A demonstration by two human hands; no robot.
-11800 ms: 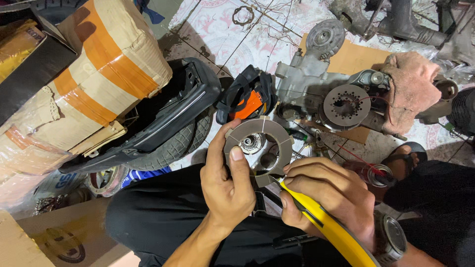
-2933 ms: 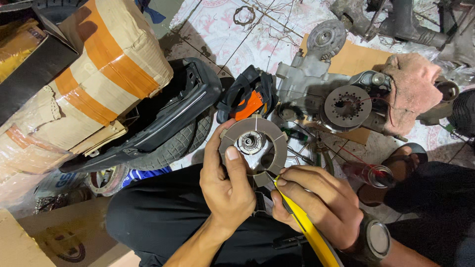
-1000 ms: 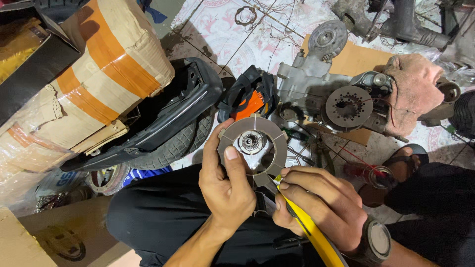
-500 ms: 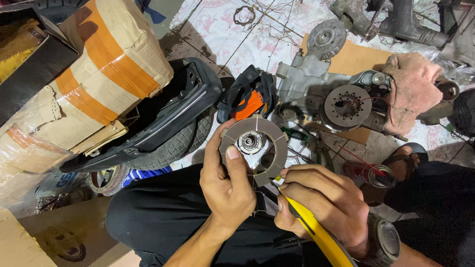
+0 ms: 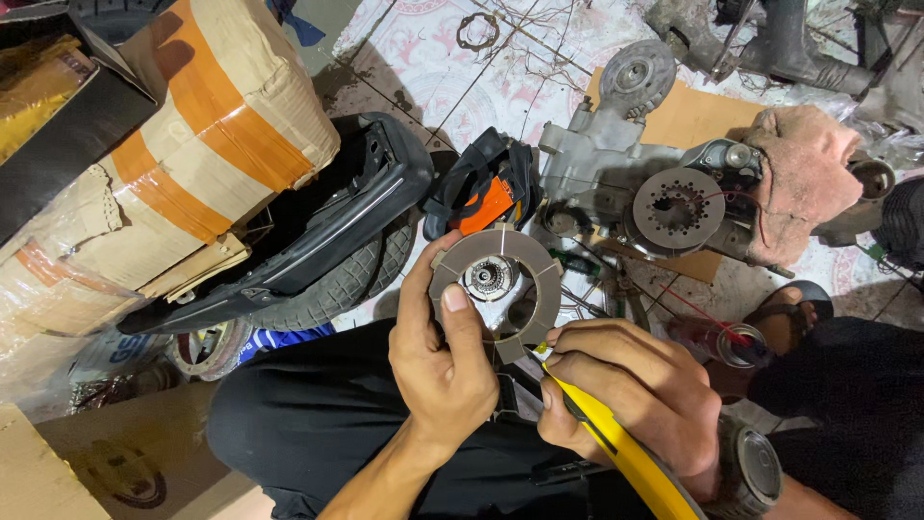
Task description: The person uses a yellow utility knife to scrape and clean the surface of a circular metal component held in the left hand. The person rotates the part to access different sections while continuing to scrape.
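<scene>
My left hand [image 5: 445, 361] grips a round grey clutch plate [image 5: 496, 280] with segmented friction pads and a metal hub in its middle, the thumb pressed on its face. My right hand [image 5: 630, 395] is closed around a yellow-handled tool [image 5: 626, 453] whose tip touches the plate's lower right rim. A dark watch sits on the right wrist. Both hands work above my lap, in black trousers.
A grey engine casing [image 5: 664, 193] with a perforated disc lies ahead on cardboard, a pink rag [image 5: 804, 173] draped beside it. A black plastic body panel [image 5: 318, 231] over a tyre, an orange-and-black part [image 5: 486, 193] and a taped cardboard parcel [image 5: 183, 164] lie to the left.
The hands have stayed on the plate and tool. The right hand has shifted slightly, moving the tool tip along the plate's lower right rim.
</scene>
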